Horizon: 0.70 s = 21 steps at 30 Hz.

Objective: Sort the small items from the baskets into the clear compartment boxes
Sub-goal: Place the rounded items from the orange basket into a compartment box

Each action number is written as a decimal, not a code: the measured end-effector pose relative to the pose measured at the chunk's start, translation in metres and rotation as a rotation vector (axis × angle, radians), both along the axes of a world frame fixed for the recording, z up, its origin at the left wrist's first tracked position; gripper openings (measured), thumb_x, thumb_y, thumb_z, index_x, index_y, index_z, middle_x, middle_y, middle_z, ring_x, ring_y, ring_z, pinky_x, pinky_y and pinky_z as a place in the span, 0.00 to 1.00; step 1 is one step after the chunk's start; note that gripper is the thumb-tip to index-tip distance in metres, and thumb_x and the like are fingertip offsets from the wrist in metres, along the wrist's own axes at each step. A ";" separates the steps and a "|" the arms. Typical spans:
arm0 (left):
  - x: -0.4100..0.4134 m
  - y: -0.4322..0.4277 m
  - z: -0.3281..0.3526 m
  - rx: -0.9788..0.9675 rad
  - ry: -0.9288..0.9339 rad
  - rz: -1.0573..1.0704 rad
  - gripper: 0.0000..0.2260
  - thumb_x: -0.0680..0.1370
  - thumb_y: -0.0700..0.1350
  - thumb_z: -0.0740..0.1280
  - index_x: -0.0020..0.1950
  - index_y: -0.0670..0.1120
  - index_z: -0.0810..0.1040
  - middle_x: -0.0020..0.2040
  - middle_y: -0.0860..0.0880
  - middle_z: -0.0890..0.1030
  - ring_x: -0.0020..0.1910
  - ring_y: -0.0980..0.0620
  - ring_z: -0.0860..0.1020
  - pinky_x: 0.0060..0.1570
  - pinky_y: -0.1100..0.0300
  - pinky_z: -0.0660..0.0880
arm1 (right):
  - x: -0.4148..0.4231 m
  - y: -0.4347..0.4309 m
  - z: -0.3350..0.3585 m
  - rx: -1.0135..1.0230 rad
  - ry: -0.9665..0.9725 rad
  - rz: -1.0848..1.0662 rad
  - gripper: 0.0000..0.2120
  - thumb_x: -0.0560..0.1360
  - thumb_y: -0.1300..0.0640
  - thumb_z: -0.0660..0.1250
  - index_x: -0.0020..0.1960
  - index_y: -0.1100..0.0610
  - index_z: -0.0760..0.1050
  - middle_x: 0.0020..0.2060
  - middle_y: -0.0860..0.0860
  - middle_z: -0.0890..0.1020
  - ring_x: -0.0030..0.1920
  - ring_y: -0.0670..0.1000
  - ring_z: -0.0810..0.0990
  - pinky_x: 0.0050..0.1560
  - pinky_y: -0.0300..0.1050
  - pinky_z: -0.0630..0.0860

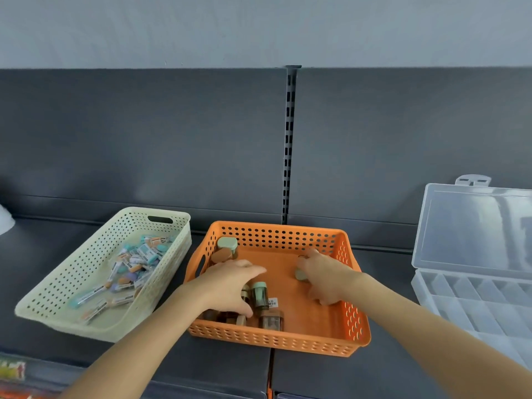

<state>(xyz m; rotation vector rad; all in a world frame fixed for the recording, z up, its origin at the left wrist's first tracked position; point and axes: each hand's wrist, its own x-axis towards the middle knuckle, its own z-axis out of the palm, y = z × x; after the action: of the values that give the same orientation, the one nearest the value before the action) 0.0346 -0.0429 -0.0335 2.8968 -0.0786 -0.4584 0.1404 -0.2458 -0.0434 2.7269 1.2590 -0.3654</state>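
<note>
Both my hands are inside the orange basket (354, 338) at the middle of the shelf. My left hand (230, 286) reaches over a cluster of small dark jars with green and tan lids (260, 293) near the basket's front left, thumb and fingers spread around them. My right hand (322, 276) curls its fingers round a small green-lidded jar (300, 274) at the basket's right. Two more jars (226, 250) stand in the back left corner. The clear compartment box (472, 286) lies open at the far right.
A cream perforated basket (57, 298) at the left holds several small pastel tubes and packets (129, 272). The dark shelf back panel with a slotted upright (289, 145) rises behind. Colourful packaging (11, 370) shows at the bottom left.
</note>
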 end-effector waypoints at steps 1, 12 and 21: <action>0.000 0.000 -0.001 -0.008 -0.005 -0.004 0.40 0.70 0.53 0.74 0.76 0.59 0.55 0.75 0.57 0.59 0.73 0.53 0.60 0.70 0.53 0.64 | 0.001 0.000 0.003 -0.007 0.028 -0.005 0.19 0.70 0.61 0.70 0.59 0.56 0.70 0.56 0.55 0.68 0.47 0.55 0.76 0.40 0.43 0.73; 0.008 -0.005 -0.005 0.056 -0.039 0.057 0.36 0.71 0.56 0.72 0.76 0.52 0.60 0.71 0.51 0.67 0.68 0.50 0.67 0.63 0.50 0.71 | 0.000 0.012 0.009 0.046 0.182 -0.040 0.29 0.68 0.63 0.72 0.66 0.53 0.66 0.61 0.54 0.67 0.51 0.55 0.76 0.45 0.45 0.78; 0.009 -0.008 0.003 0.192 0.040 0.033 0.44 0.67 0.59 0.75 0.77 0.54 0.55 0.75 0.50 0.61 0.69 0.48 0.66 0.64 0.52 0.70 | 0.004 0.014 0.000 0.023 0.163 -0.020 0.40 0.69 0.62 0.71 0.74 0.50 0.55 0.70 0.55 0.57 0.61 0.62 0.72 0.53 0.51 0.77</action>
<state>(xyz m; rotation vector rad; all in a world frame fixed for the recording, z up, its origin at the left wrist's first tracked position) 0.0435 -0.0509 -0.0305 3.0690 0.0209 -0.5463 0.1445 -0.2319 -0.0436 2.7793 1.2820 -0.5897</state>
